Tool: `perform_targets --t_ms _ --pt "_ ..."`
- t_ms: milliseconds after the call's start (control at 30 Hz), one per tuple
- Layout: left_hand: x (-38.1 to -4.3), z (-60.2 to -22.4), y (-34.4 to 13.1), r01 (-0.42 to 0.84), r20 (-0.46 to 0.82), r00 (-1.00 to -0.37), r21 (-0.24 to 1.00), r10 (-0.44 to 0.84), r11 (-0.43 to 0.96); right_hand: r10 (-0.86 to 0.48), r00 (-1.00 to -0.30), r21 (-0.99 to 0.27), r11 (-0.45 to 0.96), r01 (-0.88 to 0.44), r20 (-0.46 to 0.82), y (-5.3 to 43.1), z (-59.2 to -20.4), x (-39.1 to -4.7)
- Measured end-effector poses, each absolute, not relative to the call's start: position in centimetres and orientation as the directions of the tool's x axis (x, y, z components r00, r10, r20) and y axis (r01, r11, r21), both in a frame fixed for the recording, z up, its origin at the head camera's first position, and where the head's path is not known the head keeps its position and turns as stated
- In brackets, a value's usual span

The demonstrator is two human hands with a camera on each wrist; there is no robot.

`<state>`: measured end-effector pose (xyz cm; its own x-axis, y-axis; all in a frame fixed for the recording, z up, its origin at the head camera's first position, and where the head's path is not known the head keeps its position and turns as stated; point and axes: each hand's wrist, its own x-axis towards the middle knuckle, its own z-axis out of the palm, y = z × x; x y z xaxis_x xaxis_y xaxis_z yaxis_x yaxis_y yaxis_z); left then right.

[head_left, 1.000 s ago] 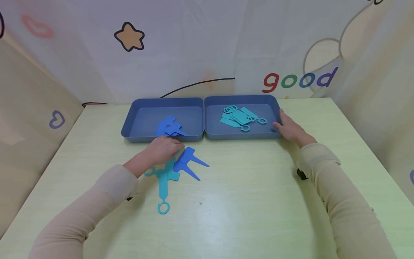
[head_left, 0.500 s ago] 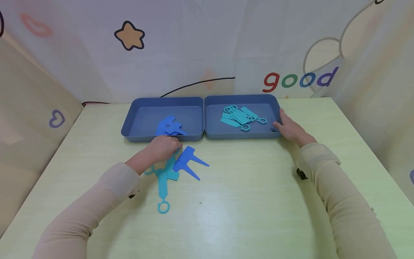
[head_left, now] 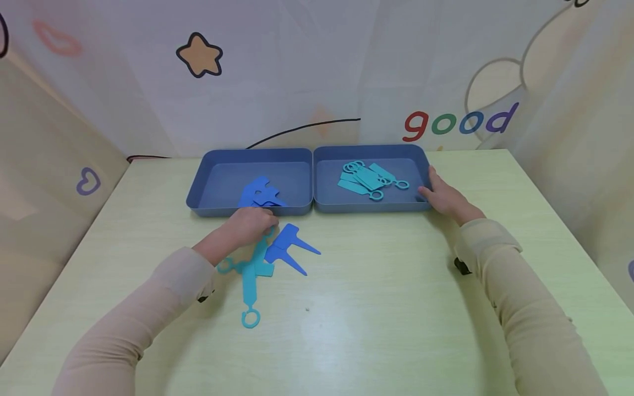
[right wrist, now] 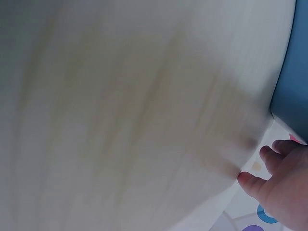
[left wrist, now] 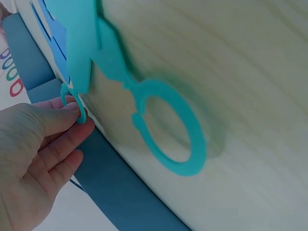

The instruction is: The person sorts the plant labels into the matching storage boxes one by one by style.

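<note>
My left hand (head_left: pixel 249 225) pinches the ring of a teal plant tag (left wrist: pixel 79 53) between thumb and fingers, just in front of the left tray (head_left: pixel 218 212). Other ring-ended teal tags (head_left: pixel 250 289) overlap it on the table; one ring (left wrist: pixel 195 144) shows large in the left wrist view. Beside them lie blue T-shaped plant labels (head_left: pixel 286 237) with pointed stems. My right hand (head_left: pixel 446 193) rests against the right end of the right tray (head_left: pixel 371 208), thumb and fingers spread. In the right wrist view its fingers (right wrist: pixel 252 185) are beside the tray's blue wall.
Inside the left tray sit several blue labels (head_left: pixel 260 192), near its front wall. A heap of teal tags (head_left: pixel 366 179) lies in the right tray. Both trays stand side by side at the table's back, before a printed curtain (head_left: pixel 297 71).
My left hand has shifted slightly, and the left-pointing teal ring beneath it has slid a little left. My right hand and the trays stay in place.
</note>
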<state>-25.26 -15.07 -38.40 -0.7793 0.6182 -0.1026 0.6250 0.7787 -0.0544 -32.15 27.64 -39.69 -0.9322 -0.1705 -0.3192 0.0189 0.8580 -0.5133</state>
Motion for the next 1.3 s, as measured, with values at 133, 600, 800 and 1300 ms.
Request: perform_targets --t_ms 133,600,800,1300 --pt "-25.2 -37.9 -15.2 0.615 -0.122 -0.786 -0.061 0.605 0.786 -0.172 -0.930 -0.518 0.855 0.023 -0.324 27.6 -39.6 -32.1" --pt "-25.9 -35.4 -16.5 0.580 -0.154 -0.808 -0.031 0.569 0.814 -0.167 -0.931 -0.521 0.853 0.030 -0.326 27.5 -39.5 -31.9" --pt "-26.4 -34.7 -17.1 0.570 -0.153 -0.808 0.041 0.569 0.821 -0.155 -0.930 -0.517 0.855 0.043 -0.334 27.6 -39.6 -32.0" --pt "-27.5 -33.3 -19.5 0.514 -0.117 -0.830 0.221 0.545 0.829 -0.161 -0.932 -0.520 0.853 0.034 -0.325 27.5 -39.4 -32.0"
